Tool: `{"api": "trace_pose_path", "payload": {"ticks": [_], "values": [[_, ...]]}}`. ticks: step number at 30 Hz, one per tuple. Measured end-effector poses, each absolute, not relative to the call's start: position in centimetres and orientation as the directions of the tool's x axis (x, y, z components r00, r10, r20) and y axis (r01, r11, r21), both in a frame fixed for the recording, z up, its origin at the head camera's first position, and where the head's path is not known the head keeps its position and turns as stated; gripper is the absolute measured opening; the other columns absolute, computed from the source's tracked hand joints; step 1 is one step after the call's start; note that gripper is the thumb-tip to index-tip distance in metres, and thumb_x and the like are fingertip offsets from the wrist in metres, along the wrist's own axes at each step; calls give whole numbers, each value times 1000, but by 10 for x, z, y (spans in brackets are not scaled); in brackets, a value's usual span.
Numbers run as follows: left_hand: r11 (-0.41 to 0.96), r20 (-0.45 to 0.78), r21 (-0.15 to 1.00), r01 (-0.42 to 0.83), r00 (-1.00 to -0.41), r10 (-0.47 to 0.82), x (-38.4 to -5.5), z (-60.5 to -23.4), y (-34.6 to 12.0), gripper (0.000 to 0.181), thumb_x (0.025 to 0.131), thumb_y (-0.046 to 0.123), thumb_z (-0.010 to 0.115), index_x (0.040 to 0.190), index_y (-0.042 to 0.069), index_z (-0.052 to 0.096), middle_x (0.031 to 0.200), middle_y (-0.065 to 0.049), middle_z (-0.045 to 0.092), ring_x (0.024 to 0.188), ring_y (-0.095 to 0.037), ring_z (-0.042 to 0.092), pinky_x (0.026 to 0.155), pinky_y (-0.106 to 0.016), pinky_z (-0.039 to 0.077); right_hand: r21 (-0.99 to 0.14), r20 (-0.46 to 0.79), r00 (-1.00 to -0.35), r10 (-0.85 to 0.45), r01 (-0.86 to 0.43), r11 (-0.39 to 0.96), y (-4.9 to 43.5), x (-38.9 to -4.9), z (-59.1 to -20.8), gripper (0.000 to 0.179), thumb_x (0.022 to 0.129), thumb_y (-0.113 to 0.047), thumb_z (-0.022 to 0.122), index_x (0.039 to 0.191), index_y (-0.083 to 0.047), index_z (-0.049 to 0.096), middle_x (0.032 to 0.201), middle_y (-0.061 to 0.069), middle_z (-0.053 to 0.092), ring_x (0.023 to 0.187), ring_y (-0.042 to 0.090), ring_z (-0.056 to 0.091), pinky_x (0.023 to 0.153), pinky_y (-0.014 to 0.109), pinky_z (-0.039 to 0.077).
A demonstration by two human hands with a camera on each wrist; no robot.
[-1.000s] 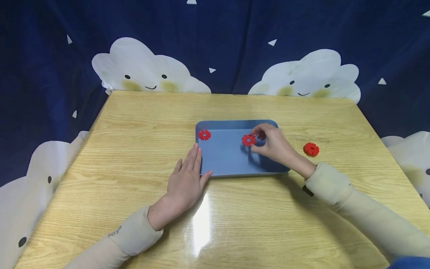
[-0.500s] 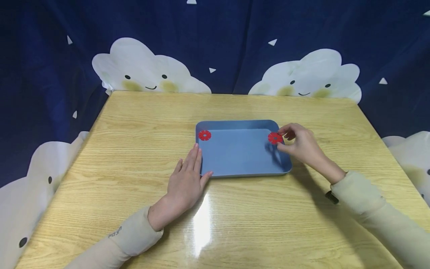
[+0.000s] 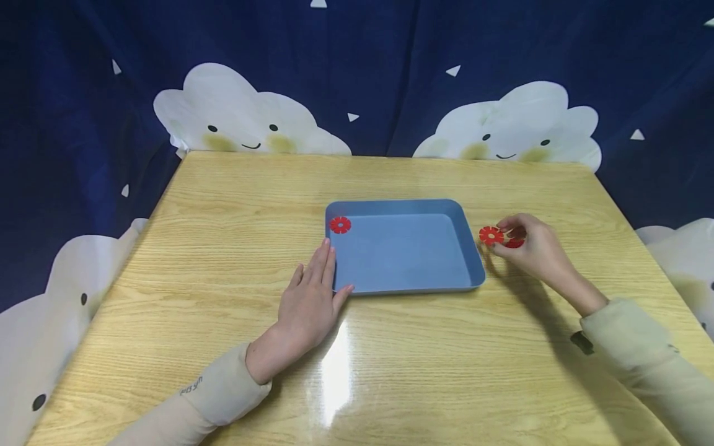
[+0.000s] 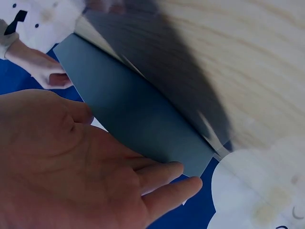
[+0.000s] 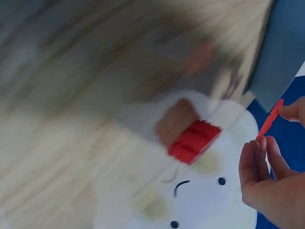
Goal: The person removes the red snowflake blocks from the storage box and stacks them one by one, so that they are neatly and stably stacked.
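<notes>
My right hand (image 3: 534,249) pinches a red notched plastic disc (image 3: 491,235) between thumb and fingertips, above the table just right of the blue tray (image 3: 401,254). From the right wrist view, this pinched disc (image 5: 270,118) appears nearly edge-on. Beneath the hand lies a small stack of red discs (image 5: 194,142), partly covered by the fingers in the head view. Another red disc (image 3: 340,225) rests inside the tray at its far left corner. My left hand (image 3: 309,300) has its fingers straight along the tray's left side, thumb at the near left corner.
The tray stands on a light wooden table (image 3: 223,235). Its raised wall (image 3: 473,244) lies between the right hand and the tray's inside. Behind the table hangs a dark blue curtain (image 3: 385,74) with white cloud shapes (image 3: 245,118).
The right hand has carried its red disc rightward, from over the tray, across the right wall, to beside the stack on the table. The left hand and tray have stayed put.
</notes>
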State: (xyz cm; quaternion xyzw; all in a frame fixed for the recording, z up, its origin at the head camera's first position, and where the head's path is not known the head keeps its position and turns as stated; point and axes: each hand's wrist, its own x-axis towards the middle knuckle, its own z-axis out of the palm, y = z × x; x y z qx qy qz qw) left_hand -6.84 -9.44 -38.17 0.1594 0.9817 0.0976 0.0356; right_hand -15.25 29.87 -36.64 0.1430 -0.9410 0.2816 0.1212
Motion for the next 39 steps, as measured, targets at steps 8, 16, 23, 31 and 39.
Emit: {"api": "trace_pose_path", "payload": {"ticks": [8, 16, 23, 31, 39], "values": [[926, -8, 213, 311, -947, 320, -68, -382, -95, 72, 105, 45, 38, 153, -5, 20, 163, -16, 10, 148, -26, 15, 115, -49, 23, -485, 274, -948, -160, -279, 829, 326, -152, -374, 34, 76, -1, 77, 105, 8, 63, 93, 23, 65, 78, 35, 61, 62, 6, 38], [927, 0, 212, 311, -948, 318, -68, -382, -94, 71, 105, 44, 39, 153, -5, 21, 163, -16, 11, 148, -26, 16, 115, -49, 24, -474, 250, -961, -121, -230, 850, 344, -150, -380, 37, 76, -6, 81, 107, 7, 64, 95, 24, 66, 80, 36, 62, 60, 6, 37], [928, -12, 204, 312, -947, 321, -67, -382, -94, 71, 105, 45, 37, 153, -4, 19, 163, -16, 8, 148, -26, 14, 115, -49, 23, -453, 249, -961, -120, -225, 863, 352, -148, -383, 39, 76, -8, 82, 106, 8, 63, 94, 26, 65, 79, 38, 62, 60, 5, 35], [926, 12, 201, 319, -946, 323, -68, -383, -95, 72, 105, 45, 38, 153, -6, 21, 162, -17, 11, 148, -27, 17, 115, -49, 25, -439, 256, -958, -125, -231, 868, 356, -148, -387, 37, 76, -6, 81, 105, 8, 64, 91, 25, 66, 76, 37, 62, 59, 7, 36], [928, 8, 198, 317, -947, 322, -68, -383, -94, 72, 105, 45, 37, 153, -6, 20, 162, -17, 11, 148, -27, 16, 115, -49, 24, -432, 261, -957, -126, -232, 872, 356, -148, -388, 37, 75, -6, 81, 105, 8, 64, 92, 25, 67, 76, 37, 62, 60, 8, 36]]}}
